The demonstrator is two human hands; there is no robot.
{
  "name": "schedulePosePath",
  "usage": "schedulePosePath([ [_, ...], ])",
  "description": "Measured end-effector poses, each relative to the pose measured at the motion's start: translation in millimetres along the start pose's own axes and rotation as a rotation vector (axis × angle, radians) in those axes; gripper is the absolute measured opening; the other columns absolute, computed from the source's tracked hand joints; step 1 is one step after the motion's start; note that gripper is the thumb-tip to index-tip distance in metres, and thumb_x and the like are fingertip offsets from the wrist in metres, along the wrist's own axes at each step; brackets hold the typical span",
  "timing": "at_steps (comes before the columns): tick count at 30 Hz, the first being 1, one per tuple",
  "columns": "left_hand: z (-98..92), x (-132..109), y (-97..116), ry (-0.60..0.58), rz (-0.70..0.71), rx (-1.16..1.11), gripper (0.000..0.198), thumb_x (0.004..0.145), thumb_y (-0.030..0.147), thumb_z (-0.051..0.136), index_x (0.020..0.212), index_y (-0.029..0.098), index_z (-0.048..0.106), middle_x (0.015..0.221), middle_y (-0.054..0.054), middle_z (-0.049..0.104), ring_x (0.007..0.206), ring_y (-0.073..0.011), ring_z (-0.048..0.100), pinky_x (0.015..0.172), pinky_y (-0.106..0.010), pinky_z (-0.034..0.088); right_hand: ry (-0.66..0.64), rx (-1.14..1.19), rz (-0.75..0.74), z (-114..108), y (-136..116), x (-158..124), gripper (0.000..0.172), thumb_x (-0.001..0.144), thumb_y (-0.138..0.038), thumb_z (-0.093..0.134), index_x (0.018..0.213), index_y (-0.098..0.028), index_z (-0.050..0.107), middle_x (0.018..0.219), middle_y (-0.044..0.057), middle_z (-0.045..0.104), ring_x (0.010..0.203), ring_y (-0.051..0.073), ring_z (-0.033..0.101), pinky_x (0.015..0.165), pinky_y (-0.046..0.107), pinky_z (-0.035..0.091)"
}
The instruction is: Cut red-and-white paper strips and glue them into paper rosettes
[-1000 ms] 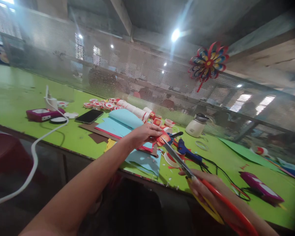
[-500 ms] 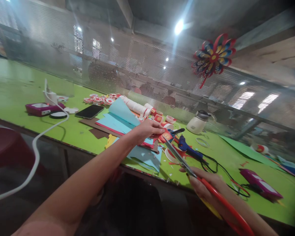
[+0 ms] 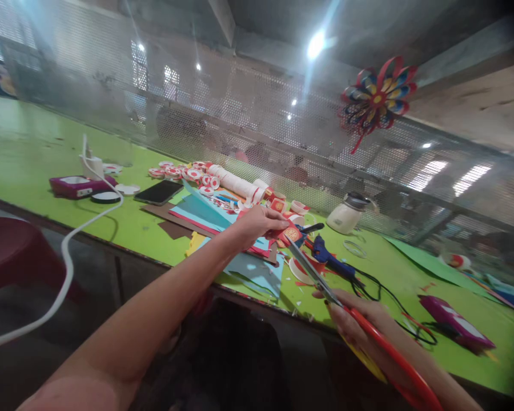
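Note:
Pinched in the fingers of my left hand (image 3: 263, 224) is a small red paper piece with a gold design (image 3: 291, 234). My right hand (image 3: 362, 314) grips a pair of scissors (image 3: 312, 274) with red and yellow handles, its blade tips at the lower edge of that red piece. Under and beside my left hand lie light blue paper sheets (image 3: 203, 209) over red and brown ones. A blue glue gun (image 3: 332, 261) rests just beyond the scissors, close to a white and red paper ring (image 3: 302, 273).
Behind the sheets lie a white roll (image 3: 235, 184) and several red-and-white discs (image 3: 171, 170). A phone (image 3: 158, 192) and a purple power strip (image 3: 79, 186) with a white cord are on the left. A kettle (image 3: 346, 213) and another purple box (image 3: 456, 324) stand right. Paper scraps litter the green table (image 3: 248, 297).
The raised flap of the blue sheet has dropped flatter, uncovering discs and blue bits behind it. Both hands, the red piece and the scissors stay nearly in place; the view shifts slightly.

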State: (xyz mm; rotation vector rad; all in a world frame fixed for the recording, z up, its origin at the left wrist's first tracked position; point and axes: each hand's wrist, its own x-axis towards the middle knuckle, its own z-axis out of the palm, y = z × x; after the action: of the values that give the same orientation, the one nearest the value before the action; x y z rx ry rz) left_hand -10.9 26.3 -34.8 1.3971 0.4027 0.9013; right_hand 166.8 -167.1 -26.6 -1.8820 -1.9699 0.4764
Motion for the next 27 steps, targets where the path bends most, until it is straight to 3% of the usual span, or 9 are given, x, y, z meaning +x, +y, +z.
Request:
schedulePosePath([
  [13,2.9,-2.5,2.4,0.001,0.068,0.001,0.013,0.066,0.018,0.067,0.059,0.009,0.06,0.048,0.003,0.046,0.044,-0.0044,0.036,0.046,-0.021,0.025,0.083,0.076,0.056,5.5,-3.7,-0.7,0.054,0.083,-0.059,0.043,0.109,-0.018,0.067,0.053,0.001,0.053,0.053,0.017,0.055,0.052,0.026,0.045],
  [27,0.9,1.0,-0.2,0.001,0.06,0.005,0.011,0.068,0.017,0.065,0.061,0.01,0.06,0.048,0.003,0.047,0.045,-0.005,0.038,0.047,-0.02,0.027,0.005,0.065,0.07,2.3,-5.0,-0.9,0.054,0.085,-0.058,0.04,0.11,-0.017,0.065,0.056,0.0,0.047,0.051,0.014,0.044,0.046,0.024,0.035],
])
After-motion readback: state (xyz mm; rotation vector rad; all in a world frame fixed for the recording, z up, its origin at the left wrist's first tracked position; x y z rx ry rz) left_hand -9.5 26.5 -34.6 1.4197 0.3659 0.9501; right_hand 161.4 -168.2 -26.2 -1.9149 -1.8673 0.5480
